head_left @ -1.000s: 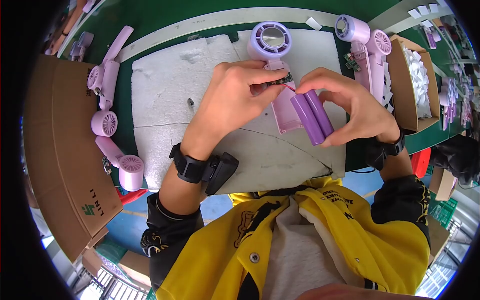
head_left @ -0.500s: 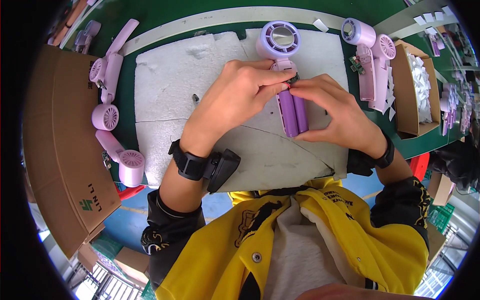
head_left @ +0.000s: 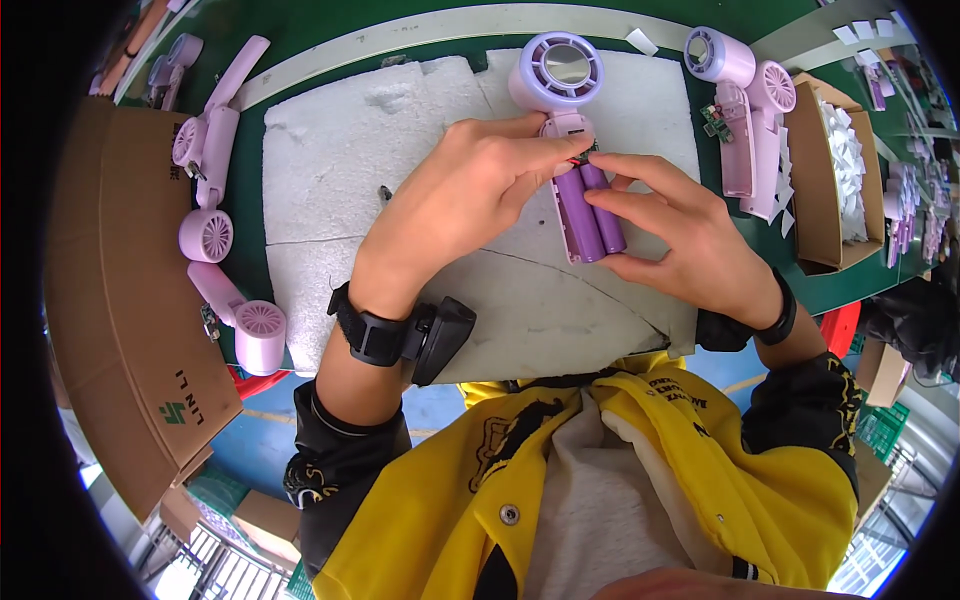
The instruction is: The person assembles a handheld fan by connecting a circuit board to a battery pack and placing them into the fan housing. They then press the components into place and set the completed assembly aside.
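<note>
A handheld fan lies on white foam, its round head far and its opened pink handle toward me. Two purple cylindrical batteries sit side by side at the handle, the right one slightly raised and skewed. My left hand reaches across from the left, thumb and forefinger pinched at the top of the handle by a small green circuit board and red wires; its fingertips partly cover them. My right hand grips the right battery from the side, fingers above and thumb near its lower end.
Beneath the work is a foam slab on a green table. Several pink fan parts line its left side beside a large carton. At right, more fans lie near an open box of white pieces.
The right battery has shifted right and tilted away from the left one. My right hand's fingers have moved down along it, while my left hand keeps its pinch at the board.
</note>
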### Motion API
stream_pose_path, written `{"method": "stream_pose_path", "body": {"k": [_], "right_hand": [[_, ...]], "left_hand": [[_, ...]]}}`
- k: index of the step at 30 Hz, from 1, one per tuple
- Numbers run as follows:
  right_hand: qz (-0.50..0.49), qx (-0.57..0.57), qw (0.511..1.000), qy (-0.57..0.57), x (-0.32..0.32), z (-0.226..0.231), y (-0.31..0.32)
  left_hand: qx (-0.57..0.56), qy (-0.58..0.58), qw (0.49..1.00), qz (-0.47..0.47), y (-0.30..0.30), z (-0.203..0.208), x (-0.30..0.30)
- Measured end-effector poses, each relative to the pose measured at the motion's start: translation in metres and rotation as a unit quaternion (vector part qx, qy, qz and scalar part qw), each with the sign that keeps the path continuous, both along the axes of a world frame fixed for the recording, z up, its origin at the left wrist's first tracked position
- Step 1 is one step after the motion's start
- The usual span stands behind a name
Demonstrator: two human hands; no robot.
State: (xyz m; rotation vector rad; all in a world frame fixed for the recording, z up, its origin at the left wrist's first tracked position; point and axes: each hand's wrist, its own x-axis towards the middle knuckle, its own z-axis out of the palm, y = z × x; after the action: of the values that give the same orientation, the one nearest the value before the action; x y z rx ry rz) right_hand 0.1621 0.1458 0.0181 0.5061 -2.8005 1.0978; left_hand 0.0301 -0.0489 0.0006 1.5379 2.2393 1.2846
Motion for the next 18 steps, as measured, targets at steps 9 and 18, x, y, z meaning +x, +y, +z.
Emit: {"method": "stream_pose_path", "body": {"k": [9,18], "right_hand": [[-0.030,-0.004,1.000,-0.007,0.000,-0.002,-0.007],[-0.046,-0.091,0.992,-0.074,-0.019,-0.002,-0.005]], "left_hand": [[-0.015,-0.031,0.999,0.008,-0.001,-0.002,-0.003],[-0.083,-0.196,0.976,0.041,0.001,0.005,-0.005]]}}
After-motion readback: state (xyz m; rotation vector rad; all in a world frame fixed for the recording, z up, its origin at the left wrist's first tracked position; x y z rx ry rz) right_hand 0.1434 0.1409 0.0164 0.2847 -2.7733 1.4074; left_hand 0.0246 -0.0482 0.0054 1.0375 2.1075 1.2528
